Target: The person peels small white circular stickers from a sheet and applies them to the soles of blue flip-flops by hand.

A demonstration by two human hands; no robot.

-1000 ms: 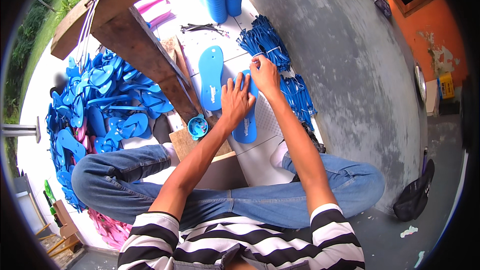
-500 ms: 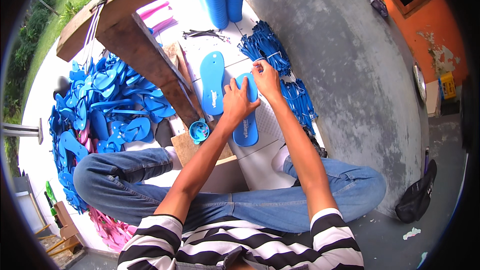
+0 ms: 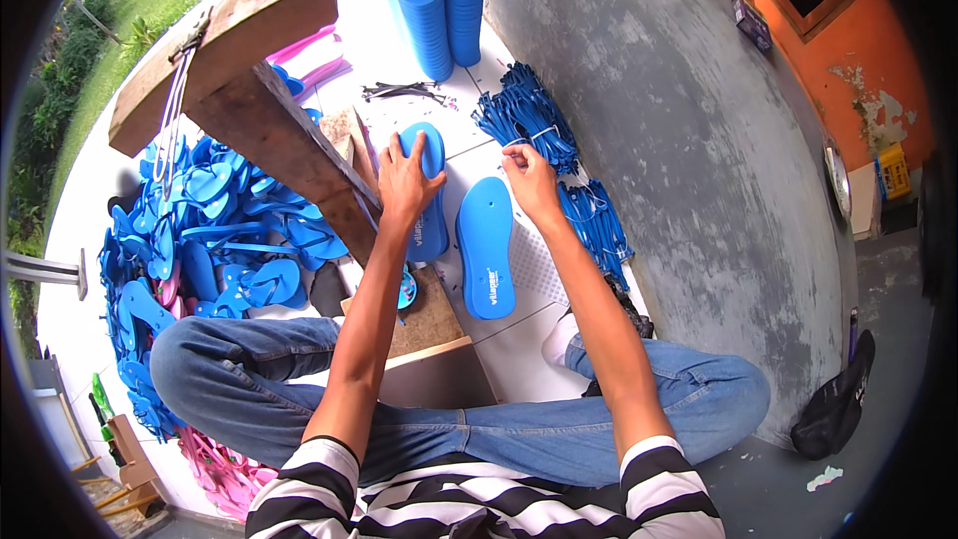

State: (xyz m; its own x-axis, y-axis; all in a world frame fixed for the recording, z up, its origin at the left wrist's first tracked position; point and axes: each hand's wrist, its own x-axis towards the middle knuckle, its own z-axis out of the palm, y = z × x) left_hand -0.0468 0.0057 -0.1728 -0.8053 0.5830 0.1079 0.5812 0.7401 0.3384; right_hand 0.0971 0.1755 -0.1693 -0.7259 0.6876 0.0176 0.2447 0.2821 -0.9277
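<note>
Two blue flip-flop soles with white print lie on the tiled floor before me. My left hand (image 3: 404, 188) rests on the left sole (image 3: 429, 225), fingers apart across its upper part and thumb at its right edge. The right sole (image 3: 487, 250) lies flat and untouched, its strap holes showing. Above and to the right of that sole's top, my right hand (image 3: 529, 180) is raised with thumb and fingers pinched together. Whatever it pinches is too small to make out. Beside it lie tied bundles of blue straps (image 3: 529, 120).
A wooden post stand (image 3: 289, 130) rises at the left, with a small blue bowl (image 3: 407, 289) by its base. Beyond it spreads a heap of blue flip-flops (image 3: 215, 210). Stacked blue soles (image 3: 429, 25) stand at the back. A grey wall (image 3: 679, 140) bounds the right.
My left hand has moved left from the right sole onto the left sole. The right sole is now uncovered. My right hand stays pinched near the strap bundles.
</note>
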